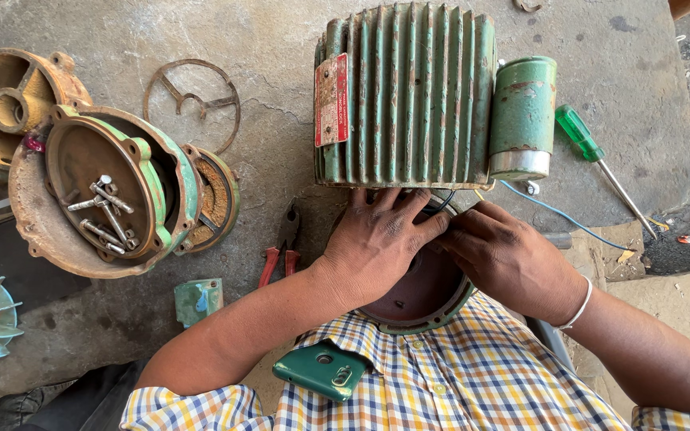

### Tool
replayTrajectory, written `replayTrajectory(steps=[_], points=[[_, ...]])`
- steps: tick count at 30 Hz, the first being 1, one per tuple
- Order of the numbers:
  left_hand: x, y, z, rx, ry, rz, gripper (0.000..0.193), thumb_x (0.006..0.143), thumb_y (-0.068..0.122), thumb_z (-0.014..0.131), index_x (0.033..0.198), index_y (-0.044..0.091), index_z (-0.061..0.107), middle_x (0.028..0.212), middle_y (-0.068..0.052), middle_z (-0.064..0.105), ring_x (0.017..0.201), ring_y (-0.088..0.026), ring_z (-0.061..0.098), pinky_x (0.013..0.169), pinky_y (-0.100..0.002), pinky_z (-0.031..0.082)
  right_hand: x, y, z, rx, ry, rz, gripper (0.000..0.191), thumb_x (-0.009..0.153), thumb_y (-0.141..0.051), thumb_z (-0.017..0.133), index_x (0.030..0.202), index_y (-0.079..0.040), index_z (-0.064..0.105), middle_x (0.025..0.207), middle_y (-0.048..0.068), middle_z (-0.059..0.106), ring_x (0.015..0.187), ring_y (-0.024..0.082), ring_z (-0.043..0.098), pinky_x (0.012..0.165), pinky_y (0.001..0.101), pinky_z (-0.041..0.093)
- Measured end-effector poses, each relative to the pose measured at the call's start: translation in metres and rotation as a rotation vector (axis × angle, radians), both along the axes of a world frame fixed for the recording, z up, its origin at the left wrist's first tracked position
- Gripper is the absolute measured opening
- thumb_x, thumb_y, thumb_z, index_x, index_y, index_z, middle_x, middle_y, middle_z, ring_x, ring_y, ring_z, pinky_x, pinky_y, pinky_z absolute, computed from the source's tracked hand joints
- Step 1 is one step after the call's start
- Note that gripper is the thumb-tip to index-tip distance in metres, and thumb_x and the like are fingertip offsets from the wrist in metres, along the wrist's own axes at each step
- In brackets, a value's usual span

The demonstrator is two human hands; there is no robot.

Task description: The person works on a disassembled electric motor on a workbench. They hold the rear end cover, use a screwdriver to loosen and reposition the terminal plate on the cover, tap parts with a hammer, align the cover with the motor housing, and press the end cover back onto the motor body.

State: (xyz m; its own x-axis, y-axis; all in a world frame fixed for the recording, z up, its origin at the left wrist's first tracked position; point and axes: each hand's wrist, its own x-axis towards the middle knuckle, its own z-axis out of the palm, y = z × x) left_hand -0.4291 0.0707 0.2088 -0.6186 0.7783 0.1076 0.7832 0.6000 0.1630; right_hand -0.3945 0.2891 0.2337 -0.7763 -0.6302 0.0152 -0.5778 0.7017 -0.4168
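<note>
Green finned motor body is lying at upper centre; I'm pressing my left hand and right hand, fingers flat, on one round end cover below it. One rusty cover at left is holding several bolts.

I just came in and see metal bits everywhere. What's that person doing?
A person has both hands, left hand and right hand, on a round end cover at the open end of a green ribbed motor body. Bolts lie in another cover. A green screwdriver and red pliers lie nearby.
</note>
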Motion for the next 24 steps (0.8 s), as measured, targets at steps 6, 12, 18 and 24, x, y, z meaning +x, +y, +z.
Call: replayTrajectory(steps=[6, 12, 18, 24], points=[[0.0, 0.0002, 0.0002, -0.005, -0.037, -0.001, 0.042, 0.094, 0.028, 0.063, 0.136, 0.028, 0.065, 0.135, -0.007, 0.052, 0.131, -0.029, 0.044, 0.107, -0.057, 0.038, 0.0003, -0.0011, 0.0019, -0.046, 0.037, -0.039, 0.027, 0.078, -0.017, 0.076, 0.102, -0.004, 0.078, 0.103, 0.01, 0.074, 0.099, 0.027, 0.067, 0.087, 0.0379, 0.056], [-0.0005, 0.0006, 0.0013, 0.021, -0.026, 0.005, 0.042, 0.093, 0.027, 0.064, 0.134, 0.028, 0.066, 0.135, -0.006, 0.052, 0.13, -0.029, 0.045, 0.107, -0.058, 0.038, 0.0008, -0.0021, 0.0026, -0.069, 0.006, -0.077, 0.026, 0.077, -0.016, 0.077, 0.1, -0.006, 0.079, 0.102, 0.009, 0.074, 0.097, 0.027, 0.068, 0.084, 0.0378, 0.057], [-0.0013, 0.0012, 0.0029, 0.004, -0.029, 0.004, 0.041, 0.092, 0.028, 0.065, 0.132, 0.028, 0.066, 0.135, -0.006, 0.052, 0.131, -0.03, 0.044, 0.107, -0.059, 0.038, -0.0027, 0.0003, 0.0016, -0.055, 0.073, 0.025, 0.027, 0.074, -0.015, 0.077, 0.1, -0.006, 0.078, 0.101, 0.009, 0.074, 0.097, 0.027, 0.068, 0.086, 0.0381, 0.057], [-0.0029, 0.0018, 0.0047, 0.001, -0.043, 0.003, 0.041, 0.091, 0.027, 0.065, 0.133, 0.028, 0.066, 0.138, -0.006, 0.052, 0.133, -0.03, 0.043, 0.107, -0.059, 0.037, -0.0033, 0.0007, 0.0019, -0.035, -0.068, -0.059, 0.021, 0.075, -0.015, 0.079, 0.095, -0.007, 0.079, 0.092, 0.008, 0.073, 0.088, 0.027, 0.067, 0.078, 0.0376, 0.056]])
